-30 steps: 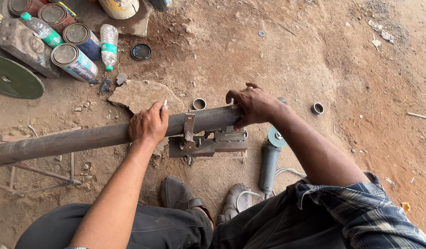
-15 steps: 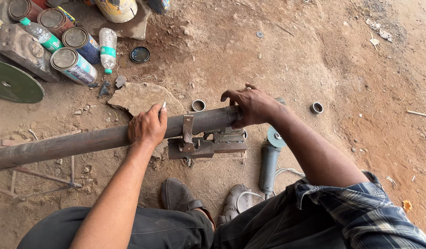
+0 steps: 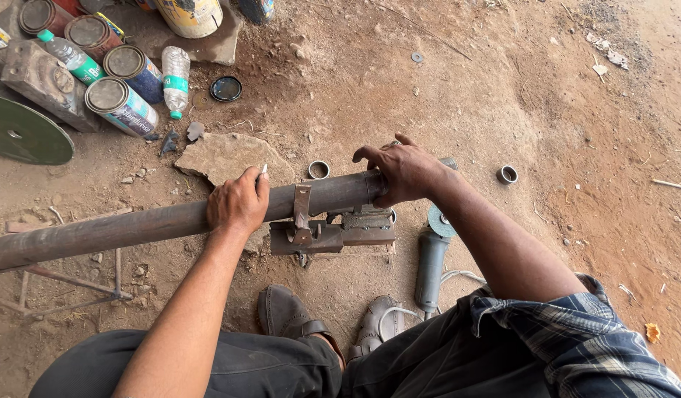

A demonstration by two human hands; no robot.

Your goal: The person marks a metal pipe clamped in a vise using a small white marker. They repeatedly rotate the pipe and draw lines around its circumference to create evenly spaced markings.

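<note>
A long rusty steel pipe point(image 3: 119, 230) lies across a low metal clamp stand point(image 3: 333, 233) on the dirt floor. My left hand point(image 3: 237, 203) grips the pipe just left of the clamp strap, with a small white stick pinched between its fingers. My right hand point(image 3: 403, 172) wraps over the pipe's right end. An angle grinder point(image 3: 431, 258) lies on the ground under my right forearm. Two cut metal rings point(image 3: 318, 169) point(image 3: 507, 175) sit on the dirt beyond the pipe.
Paint tins point(image 3: 121, 105), plastic bottles point(image 3: 176, 79) and a green disc point(image 3: 23, 133) crowd the upper left. A flat stone point(image 3: 222, 156) lies behind the pipe. My sandalled feet point(image 3: 289, 313) rest below the clamp. A thin metal frame point(image 3: 68, 284) supports the pipe's left part.
Both hands stay on the pipe in nearly the same grip. The view has shifted slightly; nothing has been let go or picked up.
</note>
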